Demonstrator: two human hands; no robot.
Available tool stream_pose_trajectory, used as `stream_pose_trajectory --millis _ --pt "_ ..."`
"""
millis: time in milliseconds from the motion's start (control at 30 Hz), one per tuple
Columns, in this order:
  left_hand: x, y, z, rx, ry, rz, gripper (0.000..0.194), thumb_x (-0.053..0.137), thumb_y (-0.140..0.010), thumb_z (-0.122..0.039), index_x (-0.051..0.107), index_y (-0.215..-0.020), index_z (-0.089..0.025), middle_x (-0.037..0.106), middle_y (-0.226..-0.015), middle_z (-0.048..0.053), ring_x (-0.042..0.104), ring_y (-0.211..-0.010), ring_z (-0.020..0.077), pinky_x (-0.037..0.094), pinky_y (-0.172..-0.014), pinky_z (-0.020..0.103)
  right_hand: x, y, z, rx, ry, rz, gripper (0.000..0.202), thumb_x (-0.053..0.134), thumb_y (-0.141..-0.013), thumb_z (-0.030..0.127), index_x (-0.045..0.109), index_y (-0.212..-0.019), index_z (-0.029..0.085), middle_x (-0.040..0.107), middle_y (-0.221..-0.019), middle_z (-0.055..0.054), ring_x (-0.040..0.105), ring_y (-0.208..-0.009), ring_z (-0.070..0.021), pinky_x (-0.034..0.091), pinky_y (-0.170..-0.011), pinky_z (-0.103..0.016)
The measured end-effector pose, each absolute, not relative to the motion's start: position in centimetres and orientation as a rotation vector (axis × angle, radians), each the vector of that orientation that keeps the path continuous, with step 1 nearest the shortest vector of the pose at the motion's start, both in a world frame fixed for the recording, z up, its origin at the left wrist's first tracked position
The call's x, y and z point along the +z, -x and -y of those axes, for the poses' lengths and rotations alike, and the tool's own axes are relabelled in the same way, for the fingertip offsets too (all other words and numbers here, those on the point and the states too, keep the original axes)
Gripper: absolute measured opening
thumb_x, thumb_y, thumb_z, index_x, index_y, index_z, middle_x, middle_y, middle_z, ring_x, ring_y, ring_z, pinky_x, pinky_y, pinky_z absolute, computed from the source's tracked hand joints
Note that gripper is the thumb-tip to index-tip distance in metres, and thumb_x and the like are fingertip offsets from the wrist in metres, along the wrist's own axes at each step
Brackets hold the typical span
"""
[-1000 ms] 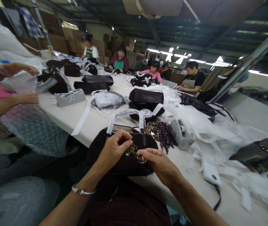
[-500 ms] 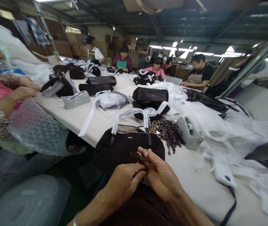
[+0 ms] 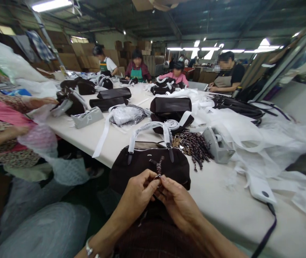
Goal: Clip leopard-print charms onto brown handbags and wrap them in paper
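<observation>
Fingers of my left hand (image 3: 141,187) pinch the metal end of a braided brown strap charm (image 3: 159,167). My right hand (image 3: 178,197) grips the same small metal part from the other side, fingertips nearly touching those of my left. The charm's braided strands point up in front of a dark brown handbag (image 3: 123,173), which stands at the table's front edge. White wrapping covers the bag's raised handles (image 3: 153,125). Right behind the bag lies a pile of similar braided charms with metal rings (image 3: 198,148).
A grey tape dispenser (image 3: 217,147) stands right of the charms, another (image 3: 88,117) at the left. Brown bags (image 3: 171,106) and white wrapping (image 3: 233,132) cover the table (image 3: 212,193). A white device (image 3: 261,190) with a cord lies right. A person (image 3: 10,125) handles bubble wrap at the left.
The charm has been turned, its strands now pointing up and its metal end between my fingertips. The person at the left has moved their hands apart and shifted the bubble wrap.
</observation>
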State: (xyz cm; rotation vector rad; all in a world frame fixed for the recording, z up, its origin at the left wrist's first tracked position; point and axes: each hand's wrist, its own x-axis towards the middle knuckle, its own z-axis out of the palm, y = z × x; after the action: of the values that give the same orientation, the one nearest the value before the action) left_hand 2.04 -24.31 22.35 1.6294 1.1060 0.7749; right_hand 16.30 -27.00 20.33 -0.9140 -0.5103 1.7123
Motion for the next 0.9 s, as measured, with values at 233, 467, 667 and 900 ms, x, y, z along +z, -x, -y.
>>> stream_pose_trajectory --millis 233,467,667,900 --pt "25.0 0.2 21.6 0.679 -2.166 -1.245 0.012 0.059 -0.087 -0.025 0.068 -0.08 -0.02 0.068 -0.081 0.001 0.061 -0.076 0.0156 0.044 -0.07 0.026 21.0 -20.3 26.3 1.175 1.366 1.095 0.032 0.067 -0.082 0.05 0.065 -0.084 0.018 0.067 -0.079 -0.004 0.06 -0.07 -0.0164 0.046 -0.066 -0.029" --pt "26.7 -1.0 20.0 0.619 -1.776 -1.066 0.018 0.063 -0.084 -0.033 0.07 -0.086 -0.016 0.066 -0.069 0.0 0.061 -0.06 0.0124 0.05 -0.058 0.023 23.7 -19.7 25.1 1.256 1.104 1.278 0.026 0.066 -0.085 0.04 0.064 -0.103 0.022 0.068 -0.105 -0.004 0.062 -0.097 -0.019 0.045 -0.086 -0.032" --pt "25.9 -1.5 18.8 0.689 -1.4 -0.93 0.025 0.073 -0.077 -0.034 0.065 -0.087 -0.013 0.066 -0.07 0.001 0.059 -0.053 0.0095 0.053 -0.048 0.02 23.1 -19.5 24.7 1.533 1.017 1.126 0.026 0.072 -0.081 0.036 0.06 -0.096 0.019 0.068 -0.088 -0.002 0.06 -0.082 -0.0149 0.044 -0.075 -0.027" --pt "24.9 -2.2 18.3 0.7 -1.261 -0.882 0.028 0.075 -0.076 -0.036 0.063 -0.084 -0.012 0.066 -0.066 0.001 0.059 -0.051 0.0077 0.05 -0.047 0.016 21.9 -20.2 24.7 1.629 1.01 0.982 0.022 0.072 -0.082 0.037 0.062 -0.089 0.018 0.06 -0.081 0.001 0.05 -0.073 -0.0105 0.037 -0.068 -0.024"
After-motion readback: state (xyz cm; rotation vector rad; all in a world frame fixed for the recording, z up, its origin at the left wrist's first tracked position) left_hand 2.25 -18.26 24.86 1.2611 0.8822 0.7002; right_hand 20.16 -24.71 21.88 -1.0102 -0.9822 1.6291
